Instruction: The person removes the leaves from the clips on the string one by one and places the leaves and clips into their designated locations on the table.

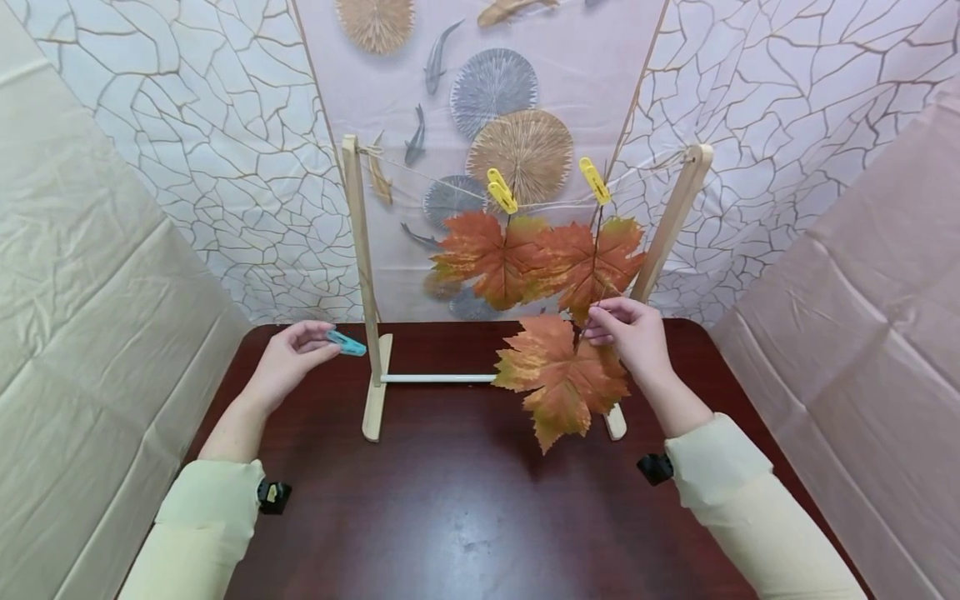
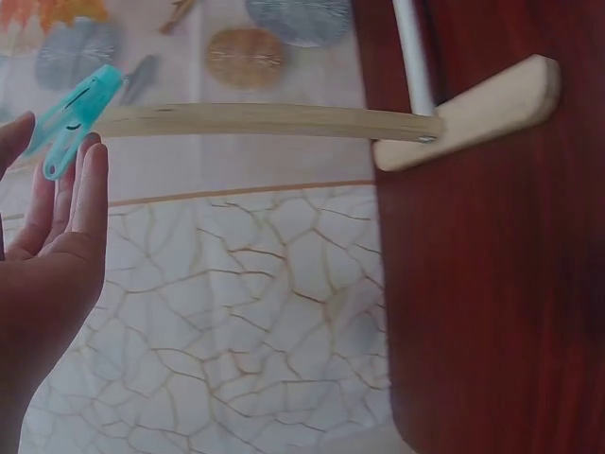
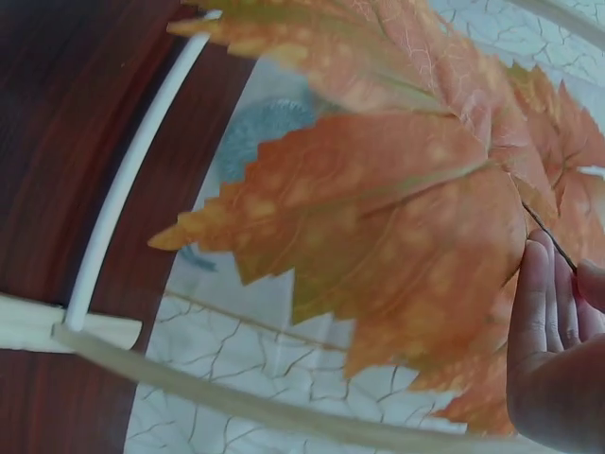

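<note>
The orange maple leaf (image 1: 561,379) hangs by its thin stem from the right hand (image 1: 633,337), whose thumb and fingers pinch the stem at the leaf's one o'clock corner. The leaf is held above the dark wooden table (image 1: 450,517), in front of the wooden rack's (image 1: 360,275) right foot and overlapping the right end of the white crossbar (image 1: 435,378). In the right wrist view the leaf fills most of the picture, the fingers (image 3: 544,322) lying along its edge at four o'clock.

At twelve o'clock from the held leaf, two more orange leaves (image 1: 540,258) hang from the string (image 1: 442,182) stretched between the rack's posts, each pinned by a yellow clothespin (image 1: 501,191).

The left hand (image 1: 288,358), well apart at nine o'clock from the leaf, grips a teal clothespin (image 1: 346,342) between thumb and fingertips. The pin points toward the rack's left post and sits just beside it. The left wrist view shows the pin (image 2: 76,118) at the tips of nearly straight fingers, with the post running past behind it.

Both arms wear pale yellow sleeves (image 1: 210,525). Behind the rack hangs a backdrop (image 1: 487,92) printed with fish and round lily pads, flanked by cracked-pattern sheets
</note>
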`<action>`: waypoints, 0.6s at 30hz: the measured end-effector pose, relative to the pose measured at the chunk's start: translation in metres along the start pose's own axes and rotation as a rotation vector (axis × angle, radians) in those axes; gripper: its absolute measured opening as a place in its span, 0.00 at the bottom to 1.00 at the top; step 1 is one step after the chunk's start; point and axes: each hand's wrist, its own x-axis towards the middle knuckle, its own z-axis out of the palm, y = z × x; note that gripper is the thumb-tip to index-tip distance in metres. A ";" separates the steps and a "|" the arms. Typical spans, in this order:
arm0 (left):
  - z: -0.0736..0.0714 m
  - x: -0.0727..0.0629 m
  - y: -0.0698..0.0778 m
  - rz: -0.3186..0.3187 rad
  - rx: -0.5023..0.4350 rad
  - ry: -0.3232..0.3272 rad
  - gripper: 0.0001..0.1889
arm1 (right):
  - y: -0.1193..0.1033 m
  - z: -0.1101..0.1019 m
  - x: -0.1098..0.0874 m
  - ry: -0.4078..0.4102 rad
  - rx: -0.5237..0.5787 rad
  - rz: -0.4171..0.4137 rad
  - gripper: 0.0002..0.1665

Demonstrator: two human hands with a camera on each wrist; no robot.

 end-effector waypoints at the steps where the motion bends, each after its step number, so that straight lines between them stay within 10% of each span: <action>1: 0.000 -0.001 -0.004 -0.004 0.007 -0.006 0.24 | 0.001 -0.003 -0.001 0.005 0.001 0.006 0.06; 18: 0.009 -0.025 -0.075 -0.101 0.102 -0.090 0.23 | 0.046 -0.068 -0.025 0.050 0.157 0.148 0.14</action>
